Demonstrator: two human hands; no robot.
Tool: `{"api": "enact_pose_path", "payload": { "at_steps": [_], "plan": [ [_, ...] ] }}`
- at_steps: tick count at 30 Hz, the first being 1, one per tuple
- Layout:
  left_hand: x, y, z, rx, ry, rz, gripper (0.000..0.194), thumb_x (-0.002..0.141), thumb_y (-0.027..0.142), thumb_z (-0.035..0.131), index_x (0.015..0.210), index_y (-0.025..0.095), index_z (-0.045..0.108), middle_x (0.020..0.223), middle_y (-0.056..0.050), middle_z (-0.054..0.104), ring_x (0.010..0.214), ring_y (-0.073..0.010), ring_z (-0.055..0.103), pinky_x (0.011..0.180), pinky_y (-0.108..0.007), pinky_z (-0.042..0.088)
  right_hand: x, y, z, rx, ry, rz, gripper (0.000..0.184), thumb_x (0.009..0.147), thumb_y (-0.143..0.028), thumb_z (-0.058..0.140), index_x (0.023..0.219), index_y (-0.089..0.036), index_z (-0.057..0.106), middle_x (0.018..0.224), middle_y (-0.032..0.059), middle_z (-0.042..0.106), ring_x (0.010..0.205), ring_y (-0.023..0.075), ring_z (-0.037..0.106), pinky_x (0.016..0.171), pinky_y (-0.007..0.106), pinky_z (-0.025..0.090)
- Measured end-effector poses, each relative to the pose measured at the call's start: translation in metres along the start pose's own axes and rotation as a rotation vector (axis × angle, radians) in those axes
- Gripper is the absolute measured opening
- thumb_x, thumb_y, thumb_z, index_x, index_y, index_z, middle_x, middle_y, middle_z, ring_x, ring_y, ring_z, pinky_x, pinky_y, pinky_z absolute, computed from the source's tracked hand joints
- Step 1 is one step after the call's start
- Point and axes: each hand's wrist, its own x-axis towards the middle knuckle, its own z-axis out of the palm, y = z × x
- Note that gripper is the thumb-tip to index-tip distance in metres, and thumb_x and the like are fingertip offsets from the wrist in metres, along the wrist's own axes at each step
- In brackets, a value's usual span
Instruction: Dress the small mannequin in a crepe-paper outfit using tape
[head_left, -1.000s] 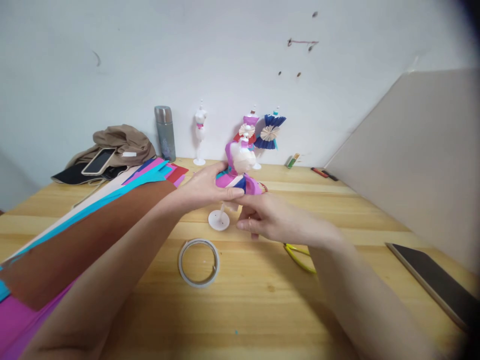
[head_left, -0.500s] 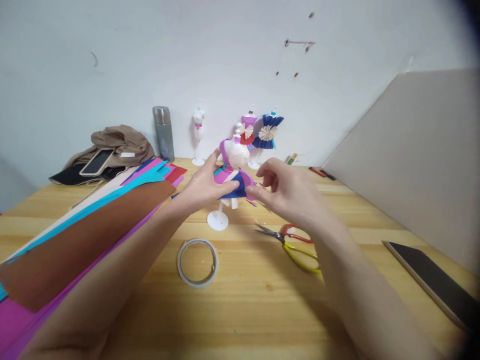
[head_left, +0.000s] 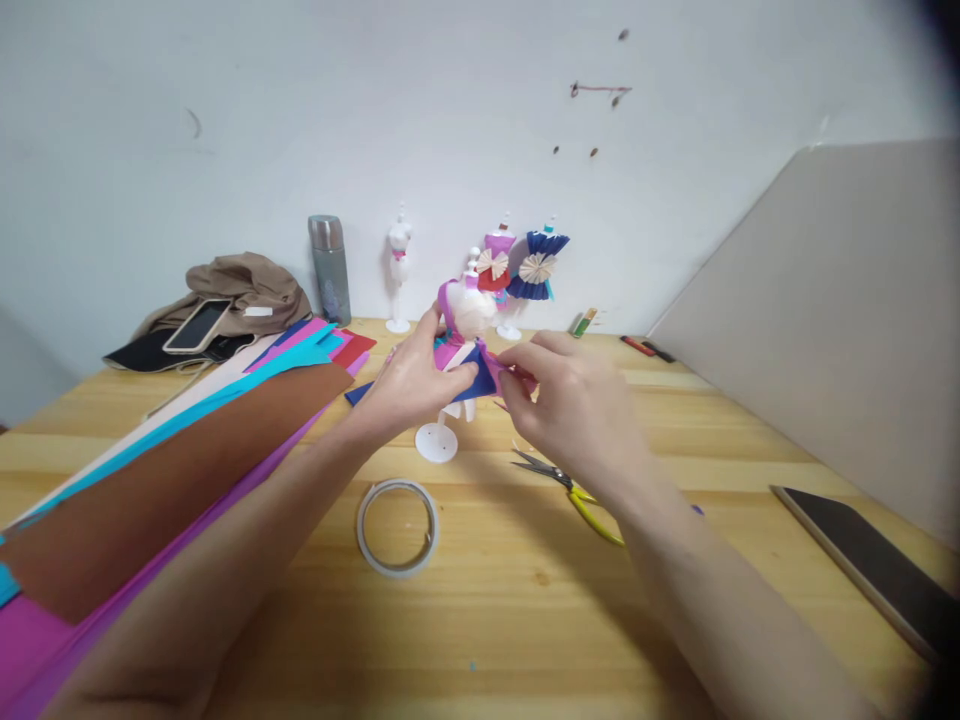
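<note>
A small white mannequin on a round white stand wears pink and dark blue paper pieces. My left hand is closed around its waist, thumb pressing the blue paper. My right hand pinches the pink paper edge on the mannequin's right side. Scissors with yellow and red handles lie on the table under my right wrist. A roll of tape lies flat in front of the stand.
Sheets of brown, cyan, pink and purple paper spread at the left. At the back stand a grey flask, a bare mannequin and two dressed mannequins. A brown cloth with a phone is back left. A dark tablet and grey board are right.
My right hand left the scissors on the table, rose to the mannequin's skirt and now pinches the pink paper. My left hand stayed on the mannequin.
</note>
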Motion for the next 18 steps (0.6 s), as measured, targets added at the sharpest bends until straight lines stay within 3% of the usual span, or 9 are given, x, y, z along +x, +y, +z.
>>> {"api": "enact_pose_path", "payload": {
  "at_steps": [7,18],
  "plan": [
    [0.001,-0.002,-0.001,0.014,-0.041,-0.012,0.054,0.082,0.037,0.059,0.134,0.022,0.053,0.128,-0.008,0.067,0.119,-0.0313,0.063,0.099,-0.043,0.051,-0.002,-0.008,0.002,-0.079,-0.091,-0.036,0.019,0.09,-0.017,0.047,0.082,-0.019,0.064,0.079,0.0093,0.071,0.067,0.0223,0.061,0.063,0.034,0.037],
    [-0.001,-0.002,-0.006,0.02,-0.118,0.027,0.055,0.087,0.037,0.052,0.14,0.02,0.049,0.127,-0.009,0.068,0.12,-0.0319,0.062,0.1,-0.044,0.05,-0.003,-0.015,0.02,-0.124,-0.17,-0.082,0.022,0.093,-0.018,0.045,0.087,-0.017,0.066,0.085,0.0108,0.075,0.074,0.0244,0.067,0.066,0.034,0.035]
  ]
}}
